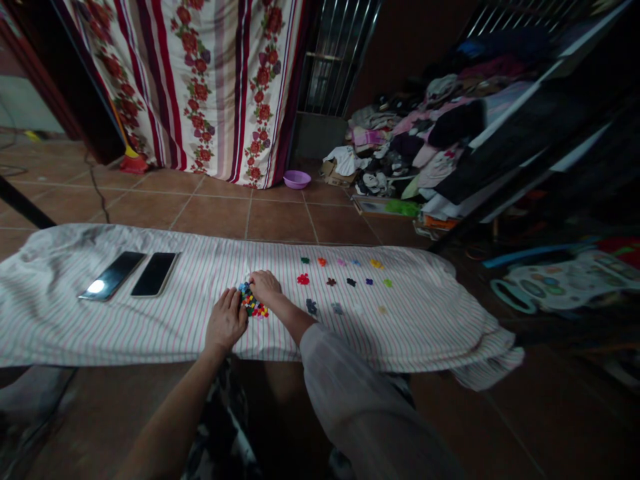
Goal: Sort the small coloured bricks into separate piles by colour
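Observation:
A pile of small mixed-colour plastic pieces (253, 304) lies on the striped cloth between my hands. My left hand (228, 321) rests flat at the pile's left edge, its fingers stretched out and touching it. My right hand (266, 285) reaches over the upper right of the pile with bent fingers drawn together; whatever they hold is hidden. To the right, small groups sorted by colour lie in rows, among them red pieces (303, 279), yellow pieces (377, 264), brown pieces (331, 282), dark grey pieces (312, 307) and lime green pieces (388, 283).
The striped cloth (200, 260) covers a long low surface. Two phones, one silvery (113, 276) and one black-screened (155, 275), lie on its left. Beyond are a floral curtain (215, 93), a purple basin (297, 179), a broom (133, 160) and heaped clothes (400, 140).

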A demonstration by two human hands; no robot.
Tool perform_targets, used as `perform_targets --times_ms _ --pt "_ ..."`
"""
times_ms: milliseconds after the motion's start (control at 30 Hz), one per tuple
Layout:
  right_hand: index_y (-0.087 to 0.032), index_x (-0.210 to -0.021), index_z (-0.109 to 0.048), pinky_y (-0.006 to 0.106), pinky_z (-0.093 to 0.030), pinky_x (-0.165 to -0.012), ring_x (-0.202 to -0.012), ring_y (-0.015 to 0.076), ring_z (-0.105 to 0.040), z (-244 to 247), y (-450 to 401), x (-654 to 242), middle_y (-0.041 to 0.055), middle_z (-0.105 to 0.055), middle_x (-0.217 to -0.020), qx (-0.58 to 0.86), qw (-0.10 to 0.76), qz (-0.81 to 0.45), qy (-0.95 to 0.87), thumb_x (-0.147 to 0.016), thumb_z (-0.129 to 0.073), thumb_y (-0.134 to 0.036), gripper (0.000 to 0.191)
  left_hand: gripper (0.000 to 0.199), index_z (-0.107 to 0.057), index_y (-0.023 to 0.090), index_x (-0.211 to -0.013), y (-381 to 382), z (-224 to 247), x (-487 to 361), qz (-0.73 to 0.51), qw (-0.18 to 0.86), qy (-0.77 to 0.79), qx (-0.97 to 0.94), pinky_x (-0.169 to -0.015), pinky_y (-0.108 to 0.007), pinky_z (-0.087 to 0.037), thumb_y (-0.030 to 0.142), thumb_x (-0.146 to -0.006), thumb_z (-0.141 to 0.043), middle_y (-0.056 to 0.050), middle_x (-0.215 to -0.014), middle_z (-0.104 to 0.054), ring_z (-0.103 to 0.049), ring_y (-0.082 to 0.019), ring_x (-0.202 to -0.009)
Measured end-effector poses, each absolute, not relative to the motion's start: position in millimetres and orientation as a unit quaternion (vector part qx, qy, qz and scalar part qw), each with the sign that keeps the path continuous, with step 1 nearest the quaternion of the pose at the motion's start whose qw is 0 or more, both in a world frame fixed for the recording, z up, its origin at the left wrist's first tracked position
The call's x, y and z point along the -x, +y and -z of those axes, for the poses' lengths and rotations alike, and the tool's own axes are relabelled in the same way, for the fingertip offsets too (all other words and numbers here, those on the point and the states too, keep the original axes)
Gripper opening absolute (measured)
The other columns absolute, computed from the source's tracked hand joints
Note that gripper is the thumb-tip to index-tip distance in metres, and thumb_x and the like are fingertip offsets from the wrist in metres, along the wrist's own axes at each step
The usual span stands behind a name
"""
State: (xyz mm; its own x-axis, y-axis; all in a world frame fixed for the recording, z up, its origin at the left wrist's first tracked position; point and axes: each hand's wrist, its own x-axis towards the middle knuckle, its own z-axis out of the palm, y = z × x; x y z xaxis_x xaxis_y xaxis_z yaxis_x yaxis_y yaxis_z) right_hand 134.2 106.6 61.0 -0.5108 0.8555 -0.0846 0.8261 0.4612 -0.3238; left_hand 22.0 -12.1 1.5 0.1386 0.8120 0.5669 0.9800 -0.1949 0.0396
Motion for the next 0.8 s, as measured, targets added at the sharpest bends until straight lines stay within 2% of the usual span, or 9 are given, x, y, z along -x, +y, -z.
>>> perform_targets --times_ms 233,433,567,800 --pt "-0.021 -0.105 -0.068 0.028 -0.041 -0.094 -0.106 0.0183 -0.059 -62.3 102.3 -140.3 0.0045 -0.071 -0.11 0.483 0.134 -0.205 -0.84 -0.091 -0.052 -0.019 0.022 0.025 -0.063 0.012 -0.103 -12.3 -1.7 -21.6 0.243 0.183 -0.607 0.734 -0.106 -0.051 -0.045 0.018 -0.09 -0.041 -0.017 -0.122 -0.064 -0.052 -0.03 -0.128" --pt "-0.024 -0.108 -0.068 0.025 -0.046 -0.087 -0.098 0.0158 -0.064 -59.3 98.4 -149.5 0.0021 -0.072 -0.108 0.488 0.202 -0.254 -0.81 -0.089 -0.051 -0.016 0.026 0.025 -0.063 0.012 -0.101 -12.5 -2.8 -20.8 0.24 0.181 -0.598 0.743 -0.107 -0.05 -0.044 0.018 -0.09 -0.042 -0.018 -0.122 -0.063 -0.051 -0.03 -0.127" --pt "-0.025 -0.107 -0.069 0.024 -0.047 -0.086 -0.096 0.015 -0.065 -54.9 96.8 -162.1 0.0017 -0.072 -0.108 0.499 0.231 -0.267 -0.792 -0.09 -0.052 -0.017 0.025 0.026 -0.062 0.013 -0.104 -12.4 -1.6 -19.6 0.239 0.183 -0.601 0.74 -0.105 -0.051 -0.044 0.019 -0.089 -0.041 -0.017 -0.121 -0.063 -0.051 -0.03 -0.127" --pt "-0.023 -0.099 -0.071 0.023 -0.047 -0.08 -0.089 0.015 -0.063 -49.5 103.1 -200.1 0.0027 -0.07 -0.096 0.533 0.253 -0.233 -0.773 -0.087 -0.06 -0.02 0.016 0.02 -0.063 0.014 -0.093 -11.9 1.3 -15.7 0.235 0.207 -0.573 0.757 -0.104 -0.051 -0.046 0.017 -0.089 -0.043 -0.017 -0.118 -0.064 -0.052 -0.03 -0.126"
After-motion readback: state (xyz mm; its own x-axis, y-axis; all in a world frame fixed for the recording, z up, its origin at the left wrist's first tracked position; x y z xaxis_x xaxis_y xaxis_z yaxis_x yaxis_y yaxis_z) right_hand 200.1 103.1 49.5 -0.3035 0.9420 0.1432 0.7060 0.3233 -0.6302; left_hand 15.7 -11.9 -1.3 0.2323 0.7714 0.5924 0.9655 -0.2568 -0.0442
